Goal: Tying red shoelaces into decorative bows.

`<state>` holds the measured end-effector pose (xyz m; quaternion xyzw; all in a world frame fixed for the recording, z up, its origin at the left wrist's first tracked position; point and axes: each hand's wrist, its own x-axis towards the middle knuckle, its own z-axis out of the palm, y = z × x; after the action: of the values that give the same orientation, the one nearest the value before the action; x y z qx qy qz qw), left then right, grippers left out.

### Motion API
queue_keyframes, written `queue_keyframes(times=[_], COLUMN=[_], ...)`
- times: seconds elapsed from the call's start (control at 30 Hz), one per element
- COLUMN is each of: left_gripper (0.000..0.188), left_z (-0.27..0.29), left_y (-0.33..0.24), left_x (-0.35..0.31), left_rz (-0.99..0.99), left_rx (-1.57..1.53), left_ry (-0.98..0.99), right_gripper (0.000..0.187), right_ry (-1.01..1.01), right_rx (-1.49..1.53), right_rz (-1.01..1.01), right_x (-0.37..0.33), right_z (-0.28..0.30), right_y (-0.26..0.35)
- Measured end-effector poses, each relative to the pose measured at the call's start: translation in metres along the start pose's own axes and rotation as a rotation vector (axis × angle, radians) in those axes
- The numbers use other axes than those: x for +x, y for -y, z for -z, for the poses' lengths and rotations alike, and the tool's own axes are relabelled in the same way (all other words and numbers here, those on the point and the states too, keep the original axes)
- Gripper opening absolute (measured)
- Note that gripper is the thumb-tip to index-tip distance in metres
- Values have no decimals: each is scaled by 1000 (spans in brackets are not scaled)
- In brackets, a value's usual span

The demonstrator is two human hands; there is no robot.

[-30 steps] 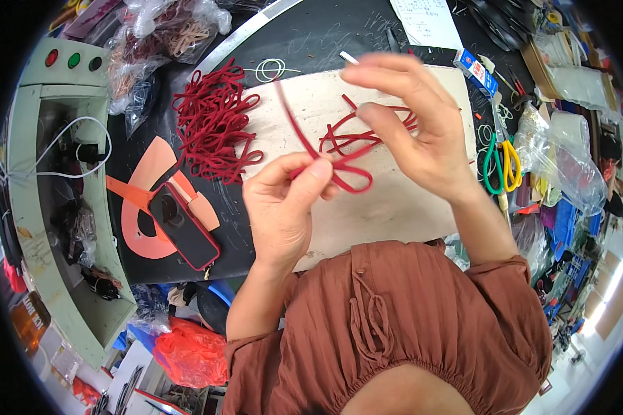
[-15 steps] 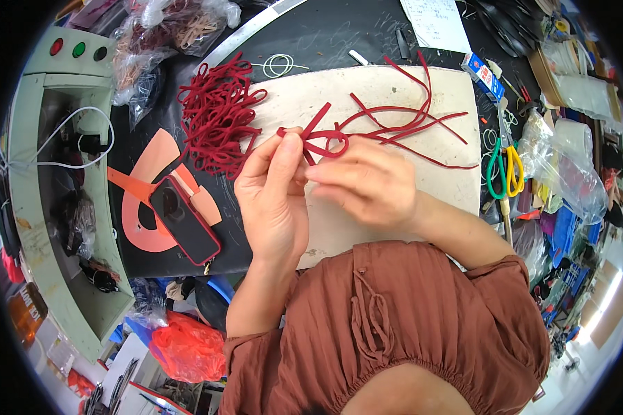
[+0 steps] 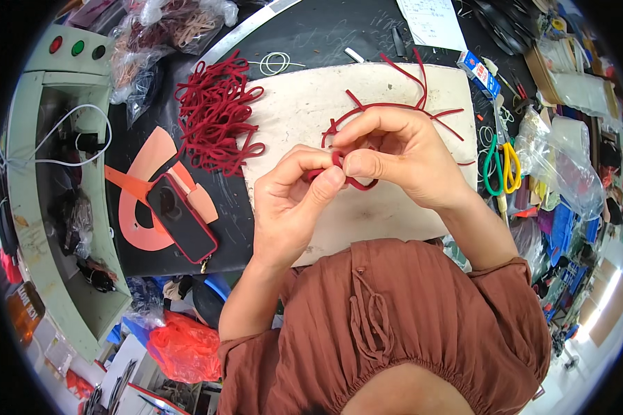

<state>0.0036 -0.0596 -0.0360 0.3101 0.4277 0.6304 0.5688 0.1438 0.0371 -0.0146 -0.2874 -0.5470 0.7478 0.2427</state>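
A dark red strap (image 3: 363, 185), narrow and looped, runs between my two hands above the pale board (image 3: 284, 104). My left hand (image 3: 292, 197) pinches it between thumb and fingers. From the right, my right hand (image 3: 401, 155) grips the same strap close to the left fingertips, with its fingers curled. Part of the strap is hidden behind the fingers. Beyond my right hand several loose red straps (image 3: 387, 107) lie on the board. A tangled pile of looped red straps (image 3: 218, 117) rests at the board's left edge.
Left of the board lie a phone (image 3: 182, 218) in a red case and orange cut pieces (image 3: 135, 207). Scissors (image 3: 511, 169) with green and yellow handles are at the right, below a small blue box (image 3: 479, 75). A grey-green machine housing (image 3: 52, 228) stands far left.
My right hand has turned and come up beside the left fingertips, gripping the strap. My left hand has shifted slightly right and down. The strap's loop now lies lower, between both hands.
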Motion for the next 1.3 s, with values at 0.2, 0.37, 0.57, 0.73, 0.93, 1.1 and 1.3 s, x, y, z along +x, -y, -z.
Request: queue_keyframes(times=[0.2,0.37,0.57,0.73,0.93,1.1,1.3], left_gripper=[13,14,16,21,6,8,14], left_z=[-5,1,12,11,21,16,13], left_y=[-12,-9,-22,-23,-16,-25,-23], left_x=[0,1,2,7,3,4,2], left_rz=[162,55,137,182,180,208,206], left_rx=[-42,112,235,376,266,-37,98], left_ry=[-82,-99,82,-42,121,-118,-119], right_gripper=[16,14,11,11,13,11,16], right_ry=[-32,-32,158,159,35,-36,-49], right_rx=[255,-2,-367,-633,-635,-530,-70], right_rz=[-74,32,-7,112,273,222,-48], right_x=[-3,-3,-7,-10,-11,-12,-11], right_z=[-9,-12,4,1,4,2,-1], right_y=[-6,-2,2,6,-3,-7,-18])
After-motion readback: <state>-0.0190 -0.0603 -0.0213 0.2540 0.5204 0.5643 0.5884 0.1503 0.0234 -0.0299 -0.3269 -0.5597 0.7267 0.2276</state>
